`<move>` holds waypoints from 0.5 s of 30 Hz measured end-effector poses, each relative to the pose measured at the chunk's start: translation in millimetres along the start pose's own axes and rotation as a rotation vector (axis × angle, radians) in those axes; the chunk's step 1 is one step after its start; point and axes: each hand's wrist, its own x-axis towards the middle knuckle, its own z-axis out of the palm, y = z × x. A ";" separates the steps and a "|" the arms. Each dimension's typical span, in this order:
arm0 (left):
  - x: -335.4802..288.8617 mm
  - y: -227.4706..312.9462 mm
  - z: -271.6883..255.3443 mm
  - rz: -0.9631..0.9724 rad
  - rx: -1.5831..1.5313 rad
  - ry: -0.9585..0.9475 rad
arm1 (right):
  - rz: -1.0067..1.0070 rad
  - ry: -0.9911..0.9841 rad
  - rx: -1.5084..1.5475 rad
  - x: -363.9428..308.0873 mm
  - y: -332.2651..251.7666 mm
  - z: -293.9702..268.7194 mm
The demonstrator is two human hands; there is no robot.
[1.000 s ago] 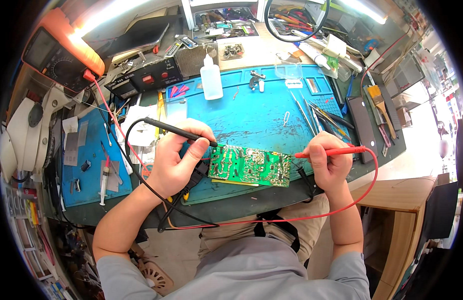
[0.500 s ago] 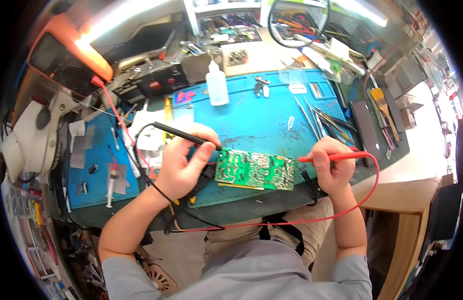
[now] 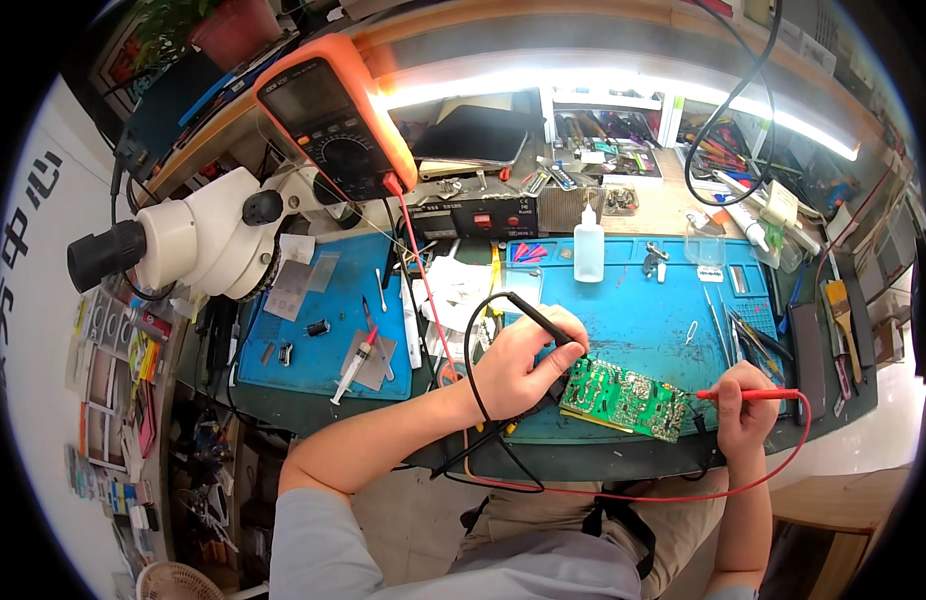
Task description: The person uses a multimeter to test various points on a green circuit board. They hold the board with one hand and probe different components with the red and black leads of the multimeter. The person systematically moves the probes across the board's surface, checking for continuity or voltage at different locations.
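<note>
My left hand (image 3: pixel 523 372) is closed around a black multimeter probe (image 3: pixel 531 318), whose tip comes down at the left end of a green circuit board (image 3: pixel 623 400). The board lies solder side up near the mat's front edge, with a strip of something yellow under it. In my right hand (image 3: pixel 745 412) is a red probe (image 3: pixel 773 394), its tip pointing left at the board's right end. Whether either tip touches a joint is too small to tell. An orange multimeter (image 3: pixel 335 125) stands at the back left, and the red lead plugs into it.
A white microscope (image 3: pixel 208 230) stands left of the meter. On the left blue mat (image 3: pixel 273 365) lies a syringe (image 3: pixel 355 370). Behind the board are a clear squeeze bottle (image 3: pixel 588 250) and, to the right, tweezers and pliers (image 3: pixel 753 340). The red lead loops below my right hand.
The view has swung up and to the left, so the multimeter and microscope now show more fully. Both hands keep their probes at the two ends of the board.
</note>
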 end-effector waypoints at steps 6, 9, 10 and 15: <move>1.1 0.3 1.9 0.006 0.007 0.001 | -0.004 0.012 0.018 0.0 1.0 0.0; 0.9 1.4 1.4 0.008 0.016 -0.002 | -0.008 0.007 0.010 1.0 -0.6 0.3; 0.9 2.0 1.0 0.009 0.018 -0.002 | -0.012 0.008 0.008 1.0 -0.7 0.3; 0.4 1.2 1.2 0.019 0.019 0.001 | -0.015 0.010 0.006 -0.1 1.2 0.5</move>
